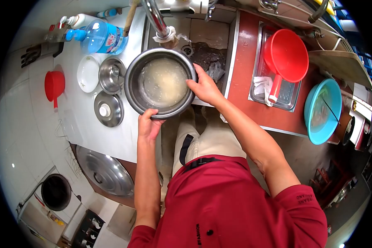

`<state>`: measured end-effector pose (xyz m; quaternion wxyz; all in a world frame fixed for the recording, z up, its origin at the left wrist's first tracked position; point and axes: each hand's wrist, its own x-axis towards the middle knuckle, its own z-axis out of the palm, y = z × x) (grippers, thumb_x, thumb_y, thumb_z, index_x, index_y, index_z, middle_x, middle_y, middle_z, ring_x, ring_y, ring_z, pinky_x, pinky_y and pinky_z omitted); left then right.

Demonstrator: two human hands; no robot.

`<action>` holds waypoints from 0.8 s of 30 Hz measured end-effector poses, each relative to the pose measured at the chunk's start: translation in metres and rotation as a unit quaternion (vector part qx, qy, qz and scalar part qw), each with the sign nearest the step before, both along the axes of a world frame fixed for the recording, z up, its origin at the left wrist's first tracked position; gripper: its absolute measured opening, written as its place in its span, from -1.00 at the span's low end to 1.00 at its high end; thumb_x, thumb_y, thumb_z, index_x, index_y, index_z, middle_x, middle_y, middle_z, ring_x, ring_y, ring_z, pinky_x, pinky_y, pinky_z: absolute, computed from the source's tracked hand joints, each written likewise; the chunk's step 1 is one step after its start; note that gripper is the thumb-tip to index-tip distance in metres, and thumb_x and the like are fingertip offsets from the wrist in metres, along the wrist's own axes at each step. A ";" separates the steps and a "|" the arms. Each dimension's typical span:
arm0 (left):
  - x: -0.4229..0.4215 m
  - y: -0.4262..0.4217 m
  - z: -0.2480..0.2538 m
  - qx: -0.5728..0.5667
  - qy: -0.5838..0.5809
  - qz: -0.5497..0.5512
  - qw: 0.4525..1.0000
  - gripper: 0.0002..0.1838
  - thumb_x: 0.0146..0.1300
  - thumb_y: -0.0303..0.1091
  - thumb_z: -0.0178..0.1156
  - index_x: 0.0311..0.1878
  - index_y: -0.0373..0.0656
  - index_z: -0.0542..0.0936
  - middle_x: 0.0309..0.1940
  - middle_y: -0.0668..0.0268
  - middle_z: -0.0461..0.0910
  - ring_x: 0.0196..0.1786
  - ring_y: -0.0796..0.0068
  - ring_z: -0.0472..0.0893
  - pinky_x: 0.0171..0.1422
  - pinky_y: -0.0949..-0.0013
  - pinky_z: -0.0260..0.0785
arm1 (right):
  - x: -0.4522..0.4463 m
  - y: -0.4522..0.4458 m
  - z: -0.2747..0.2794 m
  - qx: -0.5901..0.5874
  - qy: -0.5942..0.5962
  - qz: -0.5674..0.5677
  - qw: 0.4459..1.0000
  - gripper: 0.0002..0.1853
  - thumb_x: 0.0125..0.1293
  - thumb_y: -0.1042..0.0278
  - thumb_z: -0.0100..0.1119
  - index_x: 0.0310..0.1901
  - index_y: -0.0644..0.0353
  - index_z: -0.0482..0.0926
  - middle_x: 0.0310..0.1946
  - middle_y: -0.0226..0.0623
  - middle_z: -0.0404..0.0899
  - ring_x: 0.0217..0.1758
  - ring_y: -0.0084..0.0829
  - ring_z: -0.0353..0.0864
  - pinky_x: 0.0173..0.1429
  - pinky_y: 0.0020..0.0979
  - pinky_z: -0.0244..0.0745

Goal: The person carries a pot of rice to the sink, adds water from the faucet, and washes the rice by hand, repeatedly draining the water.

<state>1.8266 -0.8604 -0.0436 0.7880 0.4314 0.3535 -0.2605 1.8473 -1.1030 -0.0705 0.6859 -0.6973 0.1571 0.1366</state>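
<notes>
Both of my hands hold a round grey metal pot by its rim, level below the faucet. Inside the pot is cloudy water with pale grains, likely rice, gathered at the bottom. My left hand grips the near left edge, its thumb over the rim and its fingers underneath. At the right side, my right hand has its thumb on the inner wall, with the other fingers mostly hidden. The sink lies behind the pot, with a crumpled plastic bag in it.
Left of the pot are a steel bowl, a white plate, a steel lid and a blue detergent bottle. On the right, a red ladle rests over a metal tray, near a turquoise basin.
</notes>
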 end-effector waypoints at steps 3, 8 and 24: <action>-0.014 -0.004 0.003 -0.014 -0.004 0.025 1.000 -0.57 0.07 -0.59 0.02 0.09 -0.32 0.39 -0.06 0.04 0.54 -0.13 0.09 0.64 -0.19 0.10 0.60 | -0.006 -0.002 0.004 -0.027 -0.032 0.010 0.999 -0.36 0.20 0.33 0.13 0.32 0.25 0.20 0.03 -0.03 0.53 0.09 -0.25 0.54 0.17 -0.30 0.38; -0.031 0.001 0.008 -0.010 -0.006 0.015 1.000 -0.61 0.09 -0.57 0.00 0.04 -0.45 0.39 -0.02 -0.02 0.53 -0.05 0.03 0.61 -0.02 0.04 0.55 | -0.015 -0.002 0.005 0.067 0.013 0.001 0.998 -0.40 0.25 0.37 0.15 0.31 0.27 0.23 0.09 -0.14 0.45 0.13 -0.32 0.46 0.22 -0.35 0.36; -0.060 -0.015 -0.010 -0.057 0.035 -0.005 0.998 -0.73 0.10 -0.59 0.05 -0.09 -0.33 0.48 -0.29 0.16 0.58 -0.30 0.21 0.66 -0.19 0.08 0.58 | -0.003 0.086 -0.019 -0.439 -0.190 0.302 0.825 -0.60 0.08 0.28 0.18 0.03 -0.03 0.55 -0.02 -0.21 0.46 0.08 -0.17 0.43 0.12 -0.22 0.43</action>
